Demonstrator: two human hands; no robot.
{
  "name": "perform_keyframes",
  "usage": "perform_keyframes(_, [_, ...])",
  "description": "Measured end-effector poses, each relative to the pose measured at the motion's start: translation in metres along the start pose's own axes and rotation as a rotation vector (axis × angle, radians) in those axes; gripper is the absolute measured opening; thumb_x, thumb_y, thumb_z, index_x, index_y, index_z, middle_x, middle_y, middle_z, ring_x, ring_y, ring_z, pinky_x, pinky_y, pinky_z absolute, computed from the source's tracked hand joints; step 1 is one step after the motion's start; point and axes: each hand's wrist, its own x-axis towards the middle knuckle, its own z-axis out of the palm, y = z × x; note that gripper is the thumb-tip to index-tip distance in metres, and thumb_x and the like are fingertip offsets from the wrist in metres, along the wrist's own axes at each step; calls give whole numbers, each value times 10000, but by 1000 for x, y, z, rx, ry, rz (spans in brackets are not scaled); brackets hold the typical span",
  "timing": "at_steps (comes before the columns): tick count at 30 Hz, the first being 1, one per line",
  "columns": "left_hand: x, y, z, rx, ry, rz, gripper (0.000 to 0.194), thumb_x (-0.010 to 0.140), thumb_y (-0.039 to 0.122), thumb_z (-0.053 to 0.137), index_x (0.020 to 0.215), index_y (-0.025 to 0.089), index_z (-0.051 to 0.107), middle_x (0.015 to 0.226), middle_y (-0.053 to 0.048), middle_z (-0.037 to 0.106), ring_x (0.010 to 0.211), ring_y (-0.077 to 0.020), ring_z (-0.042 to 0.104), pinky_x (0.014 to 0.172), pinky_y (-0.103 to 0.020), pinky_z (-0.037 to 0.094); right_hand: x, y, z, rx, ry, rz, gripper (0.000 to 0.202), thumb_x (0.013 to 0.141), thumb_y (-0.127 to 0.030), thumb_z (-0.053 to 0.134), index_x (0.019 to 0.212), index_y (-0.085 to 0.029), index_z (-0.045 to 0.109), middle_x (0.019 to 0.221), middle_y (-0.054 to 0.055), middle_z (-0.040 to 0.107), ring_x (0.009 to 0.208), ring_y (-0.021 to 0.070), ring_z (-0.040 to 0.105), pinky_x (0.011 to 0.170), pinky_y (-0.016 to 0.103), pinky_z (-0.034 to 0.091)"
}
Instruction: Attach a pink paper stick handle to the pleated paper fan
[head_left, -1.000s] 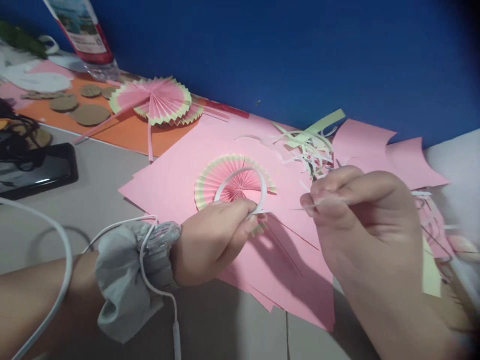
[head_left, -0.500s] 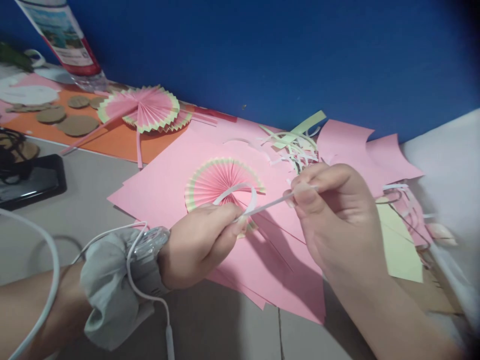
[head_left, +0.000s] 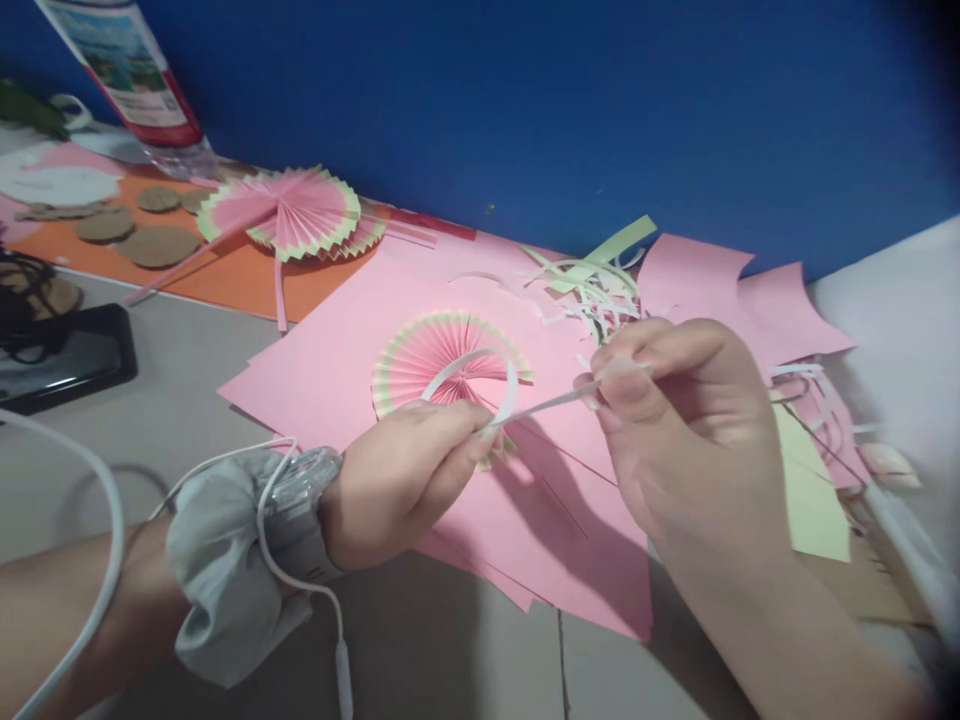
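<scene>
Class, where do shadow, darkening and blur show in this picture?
Head view: a shadow crosses the pink paper beside the right hand; head view: the upper-right corner fades to black; head view: the bottle label is too blurred to read.

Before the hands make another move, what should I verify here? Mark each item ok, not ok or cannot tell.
1. Left hand gripping the white ring: ok.
2. Right hand pinching the thin strip: ok.
3. Strip without slack between the hands: ok, looks straight.
4. Pleated fan fully in sight: not ok, left hand covers part.
5. White cable off the left wrist: not ok, it crosses there.
6. Right-hand grip firm: cannot tell.
</scene>
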Motion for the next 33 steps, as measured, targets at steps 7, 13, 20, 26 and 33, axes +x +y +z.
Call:
perform_keyframes(7, [-2, 1, 2, -105, -9, -194, 221, 960, 276, 333, 852, 198, 509, 624, 56, 491, 527, -93, 447, 532, -219, 356, -8, -12, 5, -118, 26, -179, 187, 750, -54, 616, 745, -234, 565, 741, -8, 491, 679, 164, 483, 608, 372, 388])
perform_keyframes(13, [-4, -1, 2, -170, -28, -180, 208, 971, 261, 300, 979, 197, 498, 773, 31, 586, 629, -94, 529, 551, -214, 384, -9, -10, 8, -170, 55, -224, 187, 734, -56, 630, 737, -236, 580, 739, -6, 502, 654, 159, 492, 566, 377, 395])
perform_keyframes(20, [-5, -2, 3, -201, -43, -157, 226, 970, 255, 291, 1039, 190, 495, 855, -4, 617, 800, -138, 592, 621, -240, 426, -7, -10, 5, -198, 65, -225, 202, 706, -54, 651, 737, -238, 573, 720, -7, 499, 649, 163, 486, 570, 376, 387])
perform_keyframes(26, [-5, -3, 3, -145, -32, -140, 223, 966, 242, 295, 1023, 193, 505, 816, 8, 587, 771, -138, 573, 702, -261, 429, -6, -11, 7, -194, 77, -220, 195, 715, -63, 648, 720, -241, 569, 712, -11, 498, 642, 160, 487, 563, 368, 387])
perform_keyframes(33, [-5, -4, 5, -158, -11, -169, 235, 972, 265, 288, 1060, 208, 498, 705, 37, 524, 613, -117, 501, 652, -265, 410, -9, -13, 5, -259, 45, -261, 187, 722, -76, 658, 740, -242, 574, 702, -1, 500, 638, 171, 505, 537, 378, 405])
